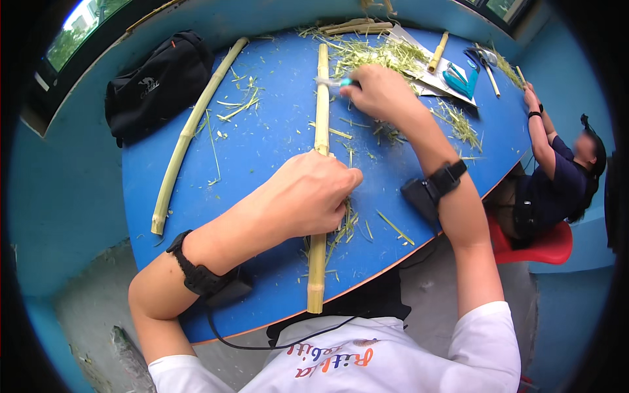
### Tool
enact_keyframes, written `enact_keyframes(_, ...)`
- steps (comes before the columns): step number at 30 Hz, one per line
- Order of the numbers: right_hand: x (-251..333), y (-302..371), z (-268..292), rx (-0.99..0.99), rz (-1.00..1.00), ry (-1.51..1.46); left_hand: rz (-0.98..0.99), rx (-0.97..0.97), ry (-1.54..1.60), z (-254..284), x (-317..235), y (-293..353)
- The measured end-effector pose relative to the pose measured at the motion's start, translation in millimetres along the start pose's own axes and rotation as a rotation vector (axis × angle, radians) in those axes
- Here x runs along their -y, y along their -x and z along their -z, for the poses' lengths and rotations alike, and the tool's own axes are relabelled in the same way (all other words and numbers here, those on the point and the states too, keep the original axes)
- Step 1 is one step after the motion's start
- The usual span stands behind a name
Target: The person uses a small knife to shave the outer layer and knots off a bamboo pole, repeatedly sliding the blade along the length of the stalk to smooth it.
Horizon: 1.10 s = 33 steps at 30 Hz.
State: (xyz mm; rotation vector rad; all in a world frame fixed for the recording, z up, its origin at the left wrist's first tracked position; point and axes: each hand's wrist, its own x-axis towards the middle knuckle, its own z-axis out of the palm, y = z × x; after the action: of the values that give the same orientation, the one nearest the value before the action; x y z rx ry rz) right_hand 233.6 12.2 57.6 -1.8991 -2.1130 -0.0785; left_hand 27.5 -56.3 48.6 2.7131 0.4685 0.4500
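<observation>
A long, pale peeled sugarcane stalk (322, 124) lies lengthwise on the blue table, its near end at the edge in front of me. My left hand (314, 193) is closed around its middle. Toward the far end, my right hand (380, 95) grips a small peeler (335, 82) with a teal handle. Its blurred head lies across the stalk; whether the blade is cutting cannot be seen. Green shavings (347, 226) lie beside the stalk, close to my left hand. A second sugarcane stalk (187, 134), slightly curved, rests to the left.
A black bag (157, 88) sits at the far left. Shavings (383, 56) are heaped at the back, near a short cane piece (439, 52) and a teal tool (462, 80). Another person (557, 164) sits on a red chair (537, 245) at the right, hands at the table.
</observation>
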Motion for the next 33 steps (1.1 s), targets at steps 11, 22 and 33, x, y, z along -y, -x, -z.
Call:
enact_keyframes(11,7.7,8.1,27.9,0.440,0.120,-0.165,0.001,-0.015,0.017,2.7,0.7,1.2)
enact_keyframes(22,-2.3,-26.8,-9.1,0.032,-0.020,-0.108,0.012,0.055,0.015,4.7,-0.3,-1.6)
enact_keyframes(33,-5.9,-4.1,10.8,0.312,0.059,-0.267,0.033,0.027,-0.004,2.3,7.2,2.0)
